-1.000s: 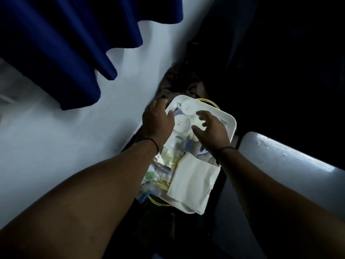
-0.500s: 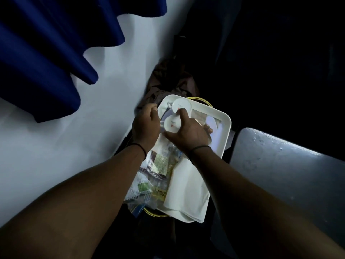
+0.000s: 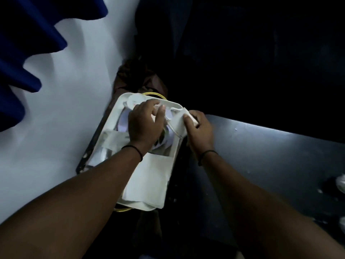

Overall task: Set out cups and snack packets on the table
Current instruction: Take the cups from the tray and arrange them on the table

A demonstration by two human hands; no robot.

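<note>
On the tray, a cup sits at the far left corner. The left hand curls around something white (unclear what). At the tray's right edge the right hand pinches a white cup, beside the table.

A small white paper cup is tilting on its side over the white rectangular plastic tray's far right edge; another white cup is sitting upright in its far corner, shiny snack packets lying along its left side.
</note>
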